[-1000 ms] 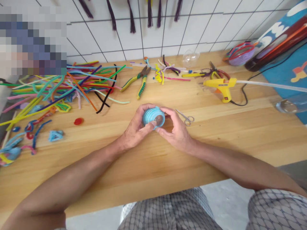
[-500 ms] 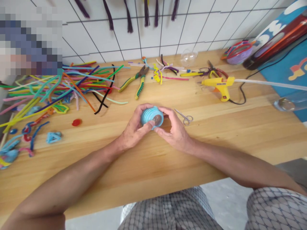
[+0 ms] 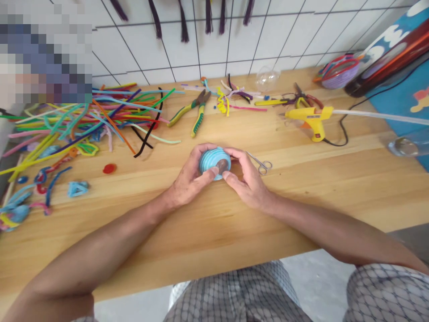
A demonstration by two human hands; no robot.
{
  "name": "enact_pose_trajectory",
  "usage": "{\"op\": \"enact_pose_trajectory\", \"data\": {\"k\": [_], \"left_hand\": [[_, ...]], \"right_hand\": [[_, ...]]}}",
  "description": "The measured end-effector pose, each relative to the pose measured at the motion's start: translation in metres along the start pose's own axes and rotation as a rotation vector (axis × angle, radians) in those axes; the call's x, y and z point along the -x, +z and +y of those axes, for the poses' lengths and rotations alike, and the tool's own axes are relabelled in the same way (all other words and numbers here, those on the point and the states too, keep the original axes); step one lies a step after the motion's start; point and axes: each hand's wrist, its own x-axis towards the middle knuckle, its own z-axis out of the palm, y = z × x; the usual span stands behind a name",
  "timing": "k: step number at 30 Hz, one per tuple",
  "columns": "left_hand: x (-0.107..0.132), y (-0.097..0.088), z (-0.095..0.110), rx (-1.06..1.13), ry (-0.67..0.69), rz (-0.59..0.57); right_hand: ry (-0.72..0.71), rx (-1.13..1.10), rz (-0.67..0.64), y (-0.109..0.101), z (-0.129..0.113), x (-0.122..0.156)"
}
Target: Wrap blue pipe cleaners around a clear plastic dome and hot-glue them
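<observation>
A round ball wrapped in light blue pipe cleaner (image 3: 213,159), with a bare patch showing on its near side, sits between both my hands above the wooden table (image 3: 301,188). My left hand (image 3: 191,179) curls round its left side, thumb pressed near the bare patch. My right hand (image 3: 246,179) cups its right side, fingers closed on it. Small silver scissors (image 3: 261,164) lie just right of my right hand.
A heap of coloured pipe cleaners (image 3: 83,120) covers the left of the table. Green-handled pliers (image 3: 192,112) lie behind the ball. A yellow glue gun (image 3: 311,120) with its cord stands at the right. A clear plastic dome (image 3: 266,78) sits near the tiled wall.
The ball has turned slightly in my fingers and my right thumb has shifted closer to the bare patch. The hands stay in the same place.
</observation>
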Motion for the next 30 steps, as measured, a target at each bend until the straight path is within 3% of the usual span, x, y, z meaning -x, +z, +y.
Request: {"op": "enact_pose_trajectory", "data": {"k": [13, 30], "left_hand": [[-0.0008, -0.0002, -0.0001, -0.017, 0.012, 0.013], [-0.0010, -0.0007, -0.0031, -0.016, -0.001, 0.004]], "right_hand": [[-0.047, 0.049, 0.010, 0.0038, 0.0022, -0.0003], [0.034, -0.034, -0.017, 0.0015, -0.0002, -0.0012]]}}
